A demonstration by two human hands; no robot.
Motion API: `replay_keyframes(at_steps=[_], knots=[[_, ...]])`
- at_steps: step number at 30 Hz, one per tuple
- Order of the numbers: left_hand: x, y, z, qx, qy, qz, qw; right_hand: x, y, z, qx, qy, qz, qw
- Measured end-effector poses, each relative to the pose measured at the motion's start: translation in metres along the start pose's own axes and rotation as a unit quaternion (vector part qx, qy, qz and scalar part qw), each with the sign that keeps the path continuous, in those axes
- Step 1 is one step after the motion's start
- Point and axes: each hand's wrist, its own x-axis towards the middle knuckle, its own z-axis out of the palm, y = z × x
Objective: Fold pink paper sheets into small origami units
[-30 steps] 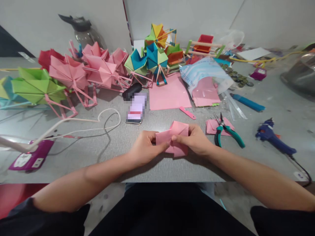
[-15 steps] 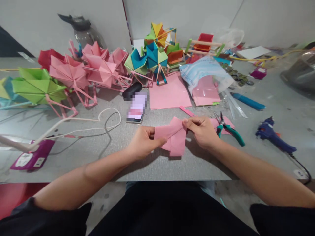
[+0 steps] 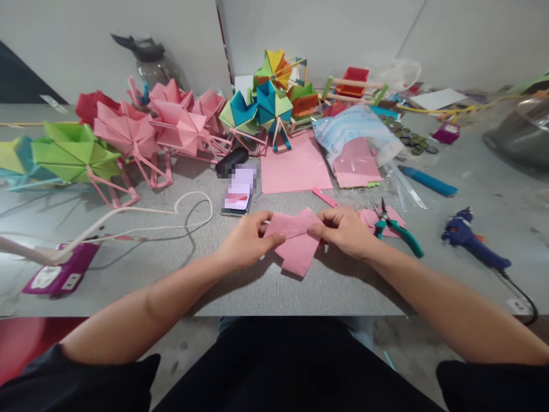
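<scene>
Between my hands, above the near part of the table, is a folded piece of pink paper (image 3: 295, 252) with crossing flaps. My left hand (image 3: 249, 237) pinches its left end, thumb on top and fingers behind. My right hand (image 3: 343, 232) grips the upper right part, its thumb pressing on a flap. Just beyond the right hand lie pliers with teal handles (image 3: 397, 229), resting on small pink paper pieces (image 3: 364, 217). A pink strip-shaped tool (image 3: 325, 197) lies behind the held paper, its kind unclear.
Folded paper wheels, pink (image 3: 126, 129) and green (image 3: 71, 149), line the back left. Pink sheets (image 3: 295, 166), a plastic bag (image 3: 358, 131) and a phone (image 3: 240, 186) lie ahead. On the right are a blue glue gun (image 3: 474, 240) and a teal cutter (image 3: 429, 180); a white cable (image 3: 150, 210) curls left.
The pink paper has turned, its lower end swinging left. My right hand has shifted slightly down and left, its thumb now lying over the flap. My left hand keeps its grip.
</scene>
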Motion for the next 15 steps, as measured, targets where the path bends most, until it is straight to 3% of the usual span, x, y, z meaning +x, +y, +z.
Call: replay_keyframes(at_steps=[4, 7, 11, 15], knots=[[0.002, -0.001, -0.001, -0.011, 0.076, 0.034, 0.996, -0.001, 0.000, 0.005, 0.018, 0.036, -0.009, 0.999], [0.003, -0.001, -0.002, 0.011, 0.133, 0.032, 0.991, -0.003, 0.000, 0.007, 0.027, -0.009, 0.009, 1.000], [-0.001, 0.001, -0.002, 0.012, 0.109, 0.027, 0.994, -0.008, -0.001, 0.009, -0.011, -0.075, 0.031, 0.997], [-0.005, 0.004, 0.000, 0.005, 0.068, 0.038, 0.997, -0.010, -0.001, 0.013, -0.033, -0.030, 0.018, 0.999]])
